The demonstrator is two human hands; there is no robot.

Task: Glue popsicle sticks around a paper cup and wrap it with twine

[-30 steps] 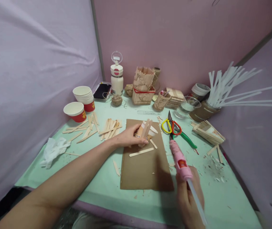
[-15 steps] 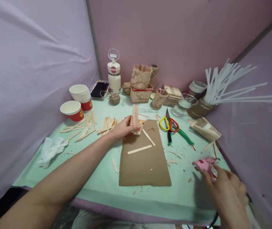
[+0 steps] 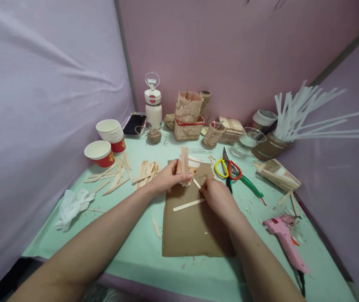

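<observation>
My left hand [image 3: 170, 178] is closed around a small paper cup [image 3: 193, 162] with a printed side, held above the cardboard's upper edge. Upright wooden craft sticks [image 3: 184, 161] stand against the cup's side, their tops rising above its rim. My right hand [image 3: 215, 193] has its fingertips pinched at the lower end of another craft stick [image 3: 196, 183] on the brown cardboard [image 3: 195, 235]; the fingers hide that end. A further craft stick [image 3: 187, 205] lies flat on the cardboard nearer to me. To the right, the pink glue gun [image 3: 288, 241] rests on the table.
Red-handled and yellow-handled scissors [image 3: 226, 167] lie with green-handled cutters [image 3: 251, 186] right of the cardboard. Loose sticks [image 3: 146, 173] and paper cups [image 3: 99, 154] are at left. Behind stand a bottle [image 3: 153, 111], twine [image 3: 154, 136], stick-covered containers [image 3: 189, 128] and white glue sticks [image 3: 295, 117].
My right hand has let go of the glue gun, leaving it on the table, and moved left to the stick on the cardboard. My left hand still holds the cup. The view has shifted slightly.
</observation>
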